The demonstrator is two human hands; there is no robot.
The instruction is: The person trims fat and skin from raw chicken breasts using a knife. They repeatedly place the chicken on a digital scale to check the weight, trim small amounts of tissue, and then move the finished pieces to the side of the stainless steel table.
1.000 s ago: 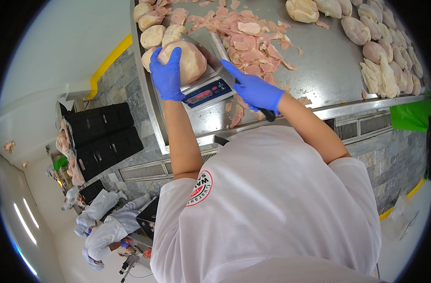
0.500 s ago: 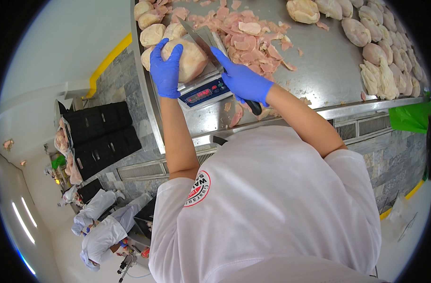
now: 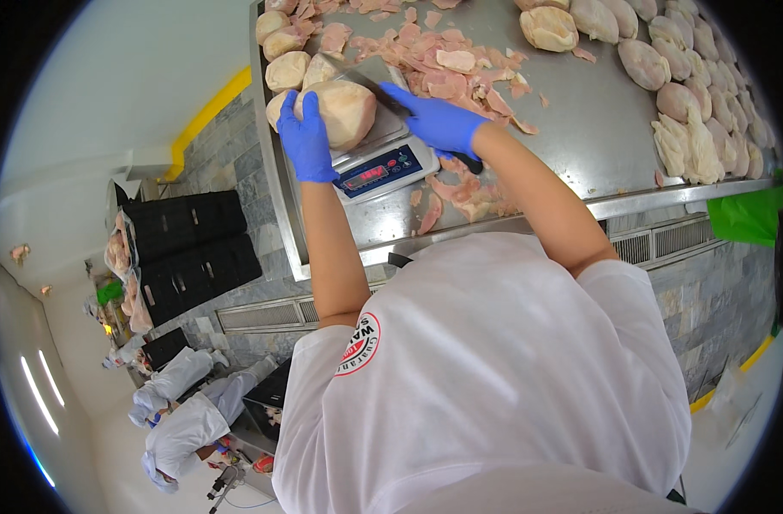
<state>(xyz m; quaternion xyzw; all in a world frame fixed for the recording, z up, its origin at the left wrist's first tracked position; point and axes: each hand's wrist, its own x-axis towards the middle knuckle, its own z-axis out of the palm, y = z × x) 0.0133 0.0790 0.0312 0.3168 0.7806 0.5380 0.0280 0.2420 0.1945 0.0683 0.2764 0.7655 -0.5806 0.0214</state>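
My left hand [image 3: 306, 141], in a blue glove, grips the near side of a large, pale, rounded piece of meat [image 3: 347, 116]. Index finger and thumb are spread against it. The meat lies at the digital scale [image 3: 392, 168], whose red display is lit; whether it rests fully on the plate I cannot tell. My right hand [image 3: 441, 122], also gloved in blue, is closed around a black-handled knife [image 3: 366, 83]. The handle end shows below the palm. The blade points up and left, just beyond the meat, partly hidden; whether it touches I cannot tell.
Thin pink meat trimmings [image 3: 460, 73] spread over the steel table [image 3: 580, 111], with more beside the scale. Rounded meat pieces [image 3: 287, 70] line the left edge; many others [image 3: 644, 64] are heaped at right. Black crates [image 3: 194, 248] and two people in white [image 3: 186, 433] are off to the left.
The knife blade has tilted flatter and lower behind the meat. My right hand has drawn slightly left. My left hand still holds the meat, and the whole view has shifted a little.
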